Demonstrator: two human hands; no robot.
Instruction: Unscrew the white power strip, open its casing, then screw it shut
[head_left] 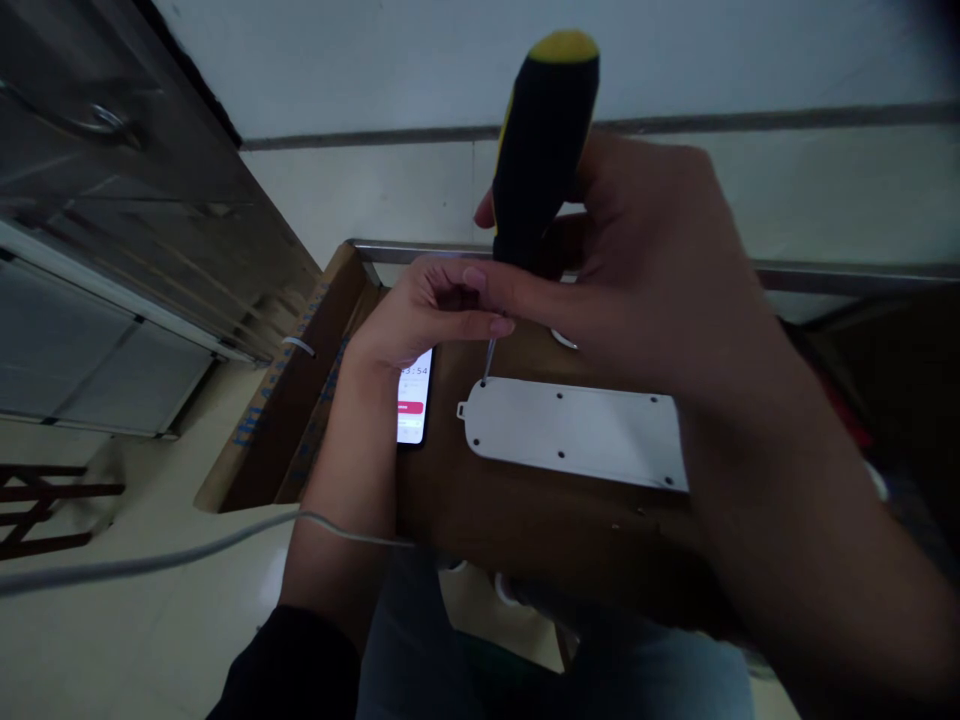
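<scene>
In the head view, our right hand [645, 250] has its grip clamped on a screwdriver [544, 150]. Our left hand [405, 318] is by its rod; we cannot tell if that grip pinches. The tip touches a corner hole of the white strip [592, 427] on the brown table [450, 505].

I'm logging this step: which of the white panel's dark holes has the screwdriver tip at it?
The upper-left hole, at the rounded end of the white panel: the screwdriver meets it; the other five visible holes stand clear.

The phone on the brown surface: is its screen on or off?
On: the phone glows, showing digits and a red bar, though the left hand partly covers it.
</scene>
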